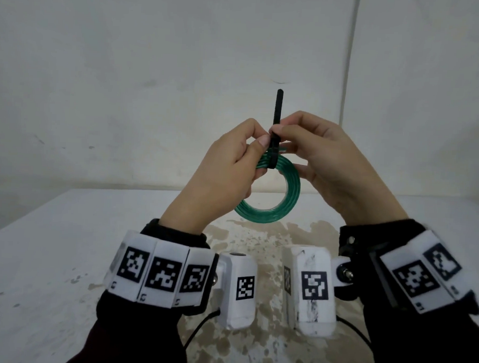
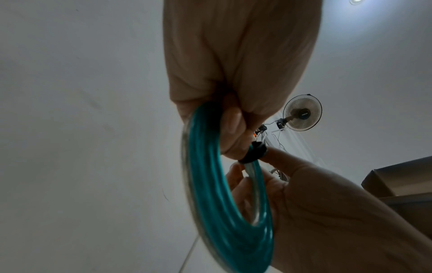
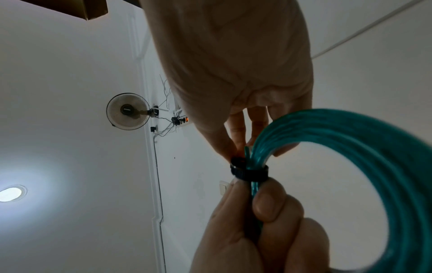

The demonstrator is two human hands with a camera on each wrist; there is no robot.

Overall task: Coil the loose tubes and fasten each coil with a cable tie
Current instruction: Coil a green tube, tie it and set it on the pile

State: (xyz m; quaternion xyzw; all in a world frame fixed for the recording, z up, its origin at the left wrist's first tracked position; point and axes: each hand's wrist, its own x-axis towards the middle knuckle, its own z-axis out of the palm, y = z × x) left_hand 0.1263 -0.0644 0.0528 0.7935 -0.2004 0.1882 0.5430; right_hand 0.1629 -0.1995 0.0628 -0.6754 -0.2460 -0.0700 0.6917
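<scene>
Held up above the stained white table (image 1: 65, 256) — a coiled translucent green plastic tube (image 1: 276, 194), black ribbed cable tie (image 1: 275, 144) looped round its top. Left hand (image 1: 222, 175) curled tight on the coil beside the tie. Right hand (image 1: 332, 163) pinching the tie at its head — tail pointing straight up.

Two hands, one coil, one tie

One left hand (image 1: 219, 177) and one right hand (image 1: 335, 169); one green tube coil (image 1: 276, 194), seemingly four or five turns, though they blur together; one black cable tie (image 1: 276, 128); one table (image 1: 52, 241); one wall fan (image 2: 302, 112); one ceiling light (image 3: 10, 194).
</scene>
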